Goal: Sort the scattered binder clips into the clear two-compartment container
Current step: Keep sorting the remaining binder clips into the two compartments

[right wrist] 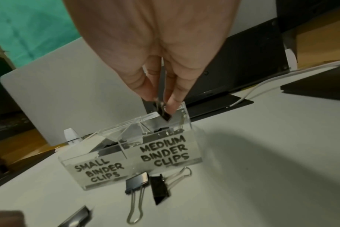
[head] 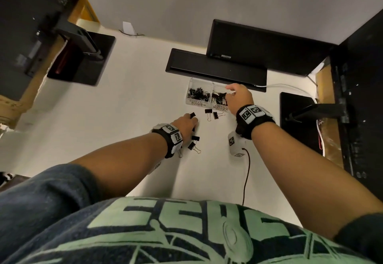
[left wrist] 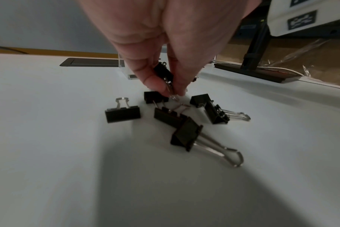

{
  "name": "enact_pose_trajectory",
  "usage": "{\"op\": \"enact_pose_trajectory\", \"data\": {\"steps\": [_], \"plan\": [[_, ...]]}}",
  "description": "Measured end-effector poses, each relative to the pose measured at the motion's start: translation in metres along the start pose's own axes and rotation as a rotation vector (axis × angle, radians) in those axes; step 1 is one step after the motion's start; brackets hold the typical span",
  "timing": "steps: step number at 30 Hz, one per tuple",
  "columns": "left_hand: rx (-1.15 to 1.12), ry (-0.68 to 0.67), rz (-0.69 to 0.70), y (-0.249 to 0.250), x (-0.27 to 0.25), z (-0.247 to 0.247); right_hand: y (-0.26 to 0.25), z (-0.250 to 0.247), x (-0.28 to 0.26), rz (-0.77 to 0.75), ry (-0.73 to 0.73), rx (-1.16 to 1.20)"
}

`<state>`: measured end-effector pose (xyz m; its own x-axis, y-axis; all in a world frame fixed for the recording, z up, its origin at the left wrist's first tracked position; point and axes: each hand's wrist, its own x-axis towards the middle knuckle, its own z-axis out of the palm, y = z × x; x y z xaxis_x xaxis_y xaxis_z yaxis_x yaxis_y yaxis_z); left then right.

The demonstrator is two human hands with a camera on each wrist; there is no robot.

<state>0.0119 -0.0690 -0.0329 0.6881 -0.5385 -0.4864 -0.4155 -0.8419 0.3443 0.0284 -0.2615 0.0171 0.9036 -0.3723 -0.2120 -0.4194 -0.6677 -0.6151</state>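
Observation:
The clear two-compartment container (head: 196, 103) stands on the white table, labelled for small clips on the left and medium clips on the right (right wrist: 99, 172); both halves hold black clips. My right hand (head: 233, 92) hovers over the medium compartment and pinches a black binder clip (right wrist: 165, 114) just above its rim. Nearer me, my left hand (left wrist: 170, 91) pinches another black binder clip (left wrist: 163, 71) by its wire handles, just above the table. Several loose clips (left wrist: 122, 114) lie under and around it. Two more clips (right wrist: 138, 182) lie in front of the container.
A flat black bar (head: 215, 68) and a black monitor (head: 259, 43) stand right behind the container. Black stand bases sit at the left (head: 83, 60) and right (head: 298, 118). A white cable (head: 286, 86) runs at the back right. A thin black cable (head: 246, 176) trails toward me.

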Motion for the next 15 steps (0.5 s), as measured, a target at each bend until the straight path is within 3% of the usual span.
{"op": "enact_pose_trajectory", "data": {"steps": [3,6,11,15], "plan": [[0.009,0.010,0.008,-0.001,-0.001,-0.005,-0.001,0.004,-0.001,-0.038,0.008,-0.018],[0.048,0.029,0.027,-0.001,0.000,-0.012,-0.006,0.013,-0.012,-0.179,-0.013,-0.075],[0.016,0.154,0.078,0.003,0.009,-0.034,0.012,0.044,-0.036,-0.235,-0.333,-0.358],[-0.085,0.277,0.123,0.015,0.021,-0.057,0.030,0.053,-0.046,-0.217,-0.341,-0.471]]}}
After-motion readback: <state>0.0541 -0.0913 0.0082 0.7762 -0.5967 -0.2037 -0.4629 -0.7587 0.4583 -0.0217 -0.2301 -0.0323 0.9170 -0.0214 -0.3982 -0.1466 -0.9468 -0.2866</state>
